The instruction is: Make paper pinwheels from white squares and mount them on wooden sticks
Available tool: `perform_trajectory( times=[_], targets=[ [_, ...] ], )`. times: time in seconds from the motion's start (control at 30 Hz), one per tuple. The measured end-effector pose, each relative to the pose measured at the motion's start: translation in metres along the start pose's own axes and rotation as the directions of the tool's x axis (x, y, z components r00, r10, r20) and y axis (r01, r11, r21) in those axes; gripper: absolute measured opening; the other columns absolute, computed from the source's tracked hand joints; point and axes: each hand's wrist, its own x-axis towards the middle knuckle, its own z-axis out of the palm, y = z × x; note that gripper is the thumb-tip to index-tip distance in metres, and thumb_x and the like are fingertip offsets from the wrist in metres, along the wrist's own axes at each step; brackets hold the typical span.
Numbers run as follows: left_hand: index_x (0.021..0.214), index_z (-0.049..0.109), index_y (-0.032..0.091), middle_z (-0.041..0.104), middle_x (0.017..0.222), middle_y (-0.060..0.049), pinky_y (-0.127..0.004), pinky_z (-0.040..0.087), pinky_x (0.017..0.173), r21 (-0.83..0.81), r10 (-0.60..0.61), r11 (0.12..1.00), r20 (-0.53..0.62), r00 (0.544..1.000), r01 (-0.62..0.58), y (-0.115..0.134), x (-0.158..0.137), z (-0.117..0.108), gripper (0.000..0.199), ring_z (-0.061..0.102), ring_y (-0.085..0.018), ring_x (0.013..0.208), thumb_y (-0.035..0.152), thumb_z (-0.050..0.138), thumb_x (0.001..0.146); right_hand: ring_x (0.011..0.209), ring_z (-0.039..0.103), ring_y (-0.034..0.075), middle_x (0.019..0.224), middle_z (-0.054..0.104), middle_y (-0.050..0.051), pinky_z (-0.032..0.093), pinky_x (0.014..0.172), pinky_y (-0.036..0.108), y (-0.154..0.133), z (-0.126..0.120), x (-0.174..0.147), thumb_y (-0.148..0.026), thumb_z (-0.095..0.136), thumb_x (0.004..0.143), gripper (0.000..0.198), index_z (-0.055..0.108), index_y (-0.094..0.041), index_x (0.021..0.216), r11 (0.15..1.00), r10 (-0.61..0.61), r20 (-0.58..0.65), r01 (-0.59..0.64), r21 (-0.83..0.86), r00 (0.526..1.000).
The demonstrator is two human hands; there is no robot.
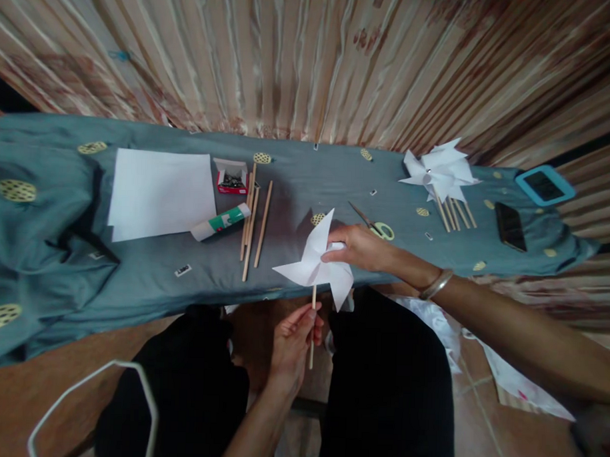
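Observation:
A white paper pinwheel (pixel 311 261) on a thin wooden stick (pixel 311 355) is held over the table's front edge, above my lap. My left hand (pixel 294 338) pinches the stick below the blades, and the stick's lower end sticks out beneath the fingers. With its thumb on top, my right hand (pixel 357 247) grips the upper right blade of the pinwheel. The pinwheel's centre shows no clear fastening from here. Just beyond my right hand lie scissors (pixel 379 230) with pale green handles.
White paper sheets (pixel 161 193), a glue stick (pixel 221 222), a red box of small metal pins (pixel 232 179) and several loose sticks (pixel 263 224) lie left. At right are several stacked pinwheels (pixel 444 172), a dark phone (pixel 510 226) and a blue-framed device (pixel 545 185). A pleated curtain (pixel 270 67) hangs behind.

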Motion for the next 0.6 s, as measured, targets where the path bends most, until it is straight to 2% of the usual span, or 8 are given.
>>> perform_trajectory(
  times=[0.17, 0.3, 0.4, 0.47, 0.53, 0.6],
  targets=[
    [0.084, 0.077, 0.013, 0.065, 0.058, -0.001, -0.017, 0.04, 0.047, 0.067, 0.057, 0.996, -0.021, 0.998, -0.055, 0.004, 0.001, -0.001, 0.04, 0.052, -0.006, 0.048, 0.038, 0.087, 0.053, 0.086, 0.07, 0.021, 0.093, 0.077, 0.002, 0.05, 0.076, 0.028, -0.007, 0.005, -0.026, -0.034, 0.071, 0.076, 0.022, 0.076, -0.02, 0.093, 0.955, 0.069, -0.22, -0.001, 0.295, 0.973],
    [0.088, 0.077, 0.014, 0.066, 0.062, -0.001, -0.018, 0.042, 0.048, 0.162, 0.142, 0.978, -0.03, 0.989, -0.135, 0.01, 0.0, -0.004, 0.038, 0.053, -0.006, 0.049, 0.039, 0.083, 0.06, 0.076, 0.07, 0.019, 0.084, 0.077, 0.002, 0.054, 0.071, 0.03, -0.019, 0.0, -0.049, -0.04, 0.078, 0.069, 0.024, 0.076, -0.02, 0.081, 0.874, 0.187, -0.416, 0.043, 0.485, 0.89],
    [0.089, 0.077, 0.015, 0.066, 0.065, -0.001, -0.018, 0.044, 0.049, 0.178, 0.206, 0.963, -0.015, 0.978, -0.2, 0.018, -0.001, -0.006, 0.036, 0.053, -0.006, 0.051, 0.04, 0.082, 0.064, 0.067, 0.068, 0.018, 0.077, 0.077, 0.001, 0.055, 0.063, 0.03, -0.024, -0.001, -0.062, -0.041, 0.082, 0.064, 0.025, 0.076, -0.021, 0.077, 0.829, 0.26, -0.532, 0.096, 0.551, 0.806],
    [0.089, 0.077, 0.015, 0.067, 0.066, -0.001, -0.018, 0.044, 0.049, 0.17, 0.257, 0.953, -0.015, 0.966, -0.251, 0.026, -0.004, -0.008, 0.036, 0.052, -0.006, 0.051, 0.041, 0.082, 0.063, 0.063, 0.067, 0.018, 0.074, 0.076, 0.001, 0.055, 0.059, 0.03, -0.026, 0.001, -0.069, -0.043, 0.083, 0.063, 0.027, 0.076, -0.022, 0.078, 0.81, 0.286, -0.57, 0.123, 0.573, 0.771],
    [0.089, 0.077, 0.016, 0.067, 0.066, -0.001, -0.017, 0.043, 0.05, 0.179, 0.323, 0.933, -0.033, 0.946, -0.312, 0.038, -0.007, -0.011, 0.037, 0.052, -0.006, 0.052, 0.041, 0.083, 0.063, 0.061, 0.067, 0.018, 0.072, 0.076, 0.001, 0.055, 0.056, 0.03, -0.03, 0.004, -0.073, -0.043, 0.082, 0.063, 0.026, 0.076, -0.022, 0.078, 0.813, 0.278, -0.599, 0.148, 0.563, 0.751],
    [0.09, 0.077, 0.017, 0.069, 0.068, -0.001, -0.018, 0.043, 0.051, 0.243, 0.396, 0.894, -0.039, 0.918, -0.375, 0.054, -0.012, -0.013, 0.037, 0.053, -0.007, 0.054, 0.041, 0.083, 0.063, 0.062, 0.067, 0.018, 0.072, 0.075, 0.0, 0.054, 0.056, 0.03, -0.035, 0.007, -0.077, -0.039, 0.081, 0.068, 0.02, 0.076, -0.023, 0.078, 0.855, 0.227, -0.654, 0.175, 0.488, 0.721]
  ],
)
